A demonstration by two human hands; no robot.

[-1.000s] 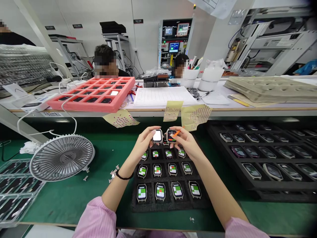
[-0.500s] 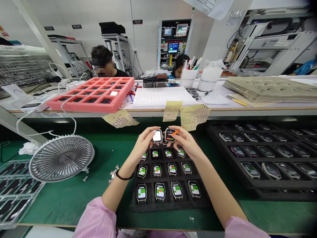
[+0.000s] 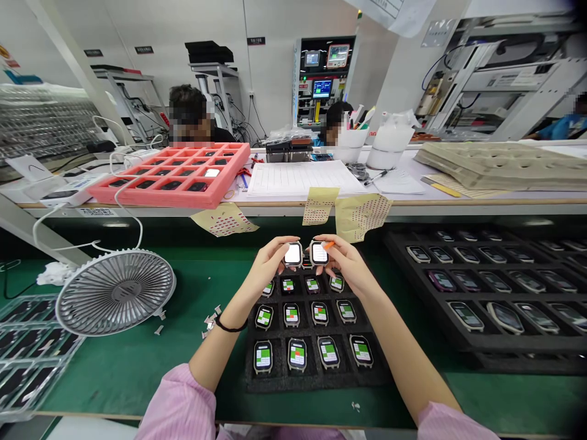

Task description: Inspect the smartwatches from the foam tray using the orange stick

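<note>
My left hand (image 3: pixel 270 260) is closed on a smartwatch body (image 3: pixel 292 254) with a blank white screen. Beside it, my right hand (image 3: pixel 343 260) grips a second strapless smartwatch (image 3: pixel 320 252), its screen white with faint lines. A small orange piece (image 3: pixel 329 244) shows at the right fingers; I cannot make out what it is. Both watches are held up over the far rows of a black foam tray (image 3: pixel 316 382). In that tray's pockets lie several watches, such as one watch (image 3: pixel 297 354) with green, white and red blocks on its screen. My hands partly hide the far row.
A grey round fan (image 3: pixel 117 292) stands at left, near small white scraps (image 3: pixel 211 321). Black trays of watches (image 3: pixel 458 287) lie at right. On the shelf ahead are a pink foam tray (image 3: pixel 220 194) and papers (image 3: pixel 302 177). Two people sit beyond it.
The right-hand watch's screen has gone from dark with coloured marks to white. Both hands stay almost in place, each with its watch.
</note>
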